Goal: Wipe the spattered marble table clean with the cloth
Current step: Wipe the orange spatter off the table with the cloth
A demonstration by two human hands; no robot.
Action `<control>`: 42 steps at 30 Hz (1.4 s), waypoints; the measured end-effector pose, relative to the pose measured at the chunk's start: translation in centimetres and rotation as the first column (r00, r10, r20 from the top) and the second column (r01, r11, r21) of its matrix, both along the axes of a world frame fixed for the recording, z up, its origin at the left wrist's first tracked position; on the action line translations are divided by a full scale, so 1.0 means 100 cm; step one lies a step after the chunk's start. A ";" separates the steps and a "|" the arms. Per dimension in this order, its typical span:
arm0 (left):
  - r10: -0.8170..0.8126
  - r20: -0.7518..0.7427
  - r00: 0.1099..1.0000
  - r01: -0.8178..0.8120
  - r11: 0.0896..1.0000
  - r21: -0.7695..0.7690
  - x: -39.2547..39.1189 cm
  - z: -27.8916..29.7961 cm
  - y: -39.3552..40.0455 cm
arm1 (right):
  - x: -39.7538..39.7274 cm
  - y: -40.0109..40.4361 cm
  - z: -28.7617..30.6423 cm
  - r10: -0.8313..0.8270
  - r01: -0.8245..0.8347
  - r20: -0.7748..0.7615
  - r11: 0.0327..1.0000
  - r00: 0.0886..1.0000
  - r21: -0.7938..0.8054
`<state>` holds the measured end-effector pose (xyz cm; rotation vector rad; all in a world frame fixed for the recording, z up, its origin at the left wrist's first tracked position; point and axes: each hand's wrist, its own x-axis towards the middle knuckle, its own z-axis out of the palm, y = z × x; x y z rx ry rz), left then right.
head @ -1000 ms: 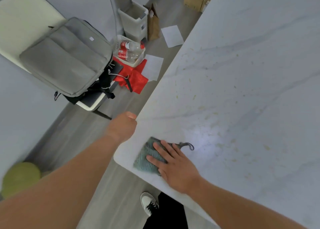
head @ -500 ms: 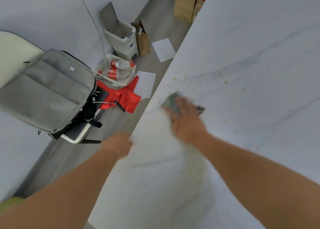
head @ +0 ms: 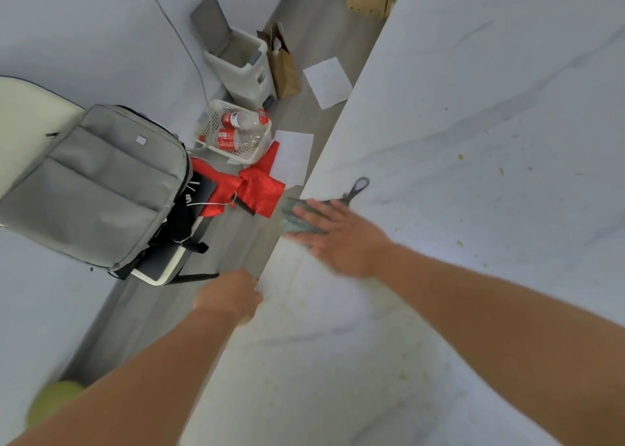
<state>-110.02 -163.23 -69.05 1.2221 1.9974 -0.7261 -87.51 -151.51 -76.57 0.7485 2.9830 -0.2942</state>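
Note:
The white marble table [head: 473,276] fills the right side, with small yellowish spatters on its right part and faint smears near its left edge. A grey-green cloth [head: 295,218] with a hanging loop lies at the table's left edge. My right hand [head: 338,236] presses flat on the cloth with fingers spread. My left hand [head: 230,297] is at the table's edge nearer to me, its fingers curled over the rim and hidden from above.
On the floor left of the table stand a grey backpack [head: 91,188] on a pale chair, a white basket with bottles [head: 236,134], a red cloth [head: 257,188], a white bin [head: 240,67], a paper bag [head: 282,60] and loose paper sheets [head: 328,80].
My right hand has pushed the cloth away from me along the table's left edge, out to the rim. My left hand stays on the edge.

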 end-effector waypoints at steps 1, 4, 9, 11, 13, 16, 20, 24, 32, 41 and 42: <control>0.001 0.004 1.000 -0.001 1.000 0.005 -0.001 -0.002 0.000 | 0.016 0.026 -0.002 -0.040 0.039 0.013 0.997 0.999 0.060; -0.001 0.069 0.998 0.003 1.000 -0.031 -0.006 -0.004 0.002 | 0.087 0.098 0.010 -0.648 0.645 0.090 0.762 0.756 0.068; -0.043 0.101 0.994 0.045 0.999 -0.019 -0.015 -0.012 0.003 | 0.097 0.009 0.013 -0.945 0.949 -0.108 0.313 0.309 -0.029; -0.032 0.114 0.993 0.034 0.999 -0.015 -0.019 -0.018 0.003 | 0.049 -0.081 0.007 -0.751 0.751 -0.128 0.658 0.648 -0.061; -0.074 0.126 0.989 0.072 0.997 0.026 -0.017 -0.019 -0.004 | 0.018 -0.190 0.011 -0.345 0.339 -0.046 0.934 0.937 -0.115; -0.126 0.070 0.990 0.107 0.968 0.227 -0.001 -0.016 -0.025 | 0.054 -0.222 0.017 -0.057 0.052 -0.041 0.994 0.998 -0.101; -0.189 0.083 0.978 0.113 0.827 0.551 0.026 -0.006 -0.074 | 0.146 -0.159 0.035 -0.927 0.924 0.023 0.372 0.376 -0.086; -0.320 0.188 0.928 0.170 0.816 0.552 0.036 0.010 -0.120 | 0.112 -0.225 0.024 -0.997 0.995 -0.056 0.063 0.059 -0.075; -0.344 0.561 0.753 0.241 0.938 0.251 0.055 0.048 -0.142 | 0.074 -0.405 0.026 -0.596 0.598 0.056 0.791 0.801 -0.125; -0.390 0.632 0.670 0.369 0.913 0.172 0.131 0.054 -0.196 | 0.132 -0.482 0.029 -0.982 0.953 0.042 0.168 0.184 -0.252; -0.415 0.617 0.668 0.410 0.898 0.160 0.137 0.056 -0.198 | 0.120 -0.500 0.025 -0.922 0.880 0.020 0.362 0.386 -0.308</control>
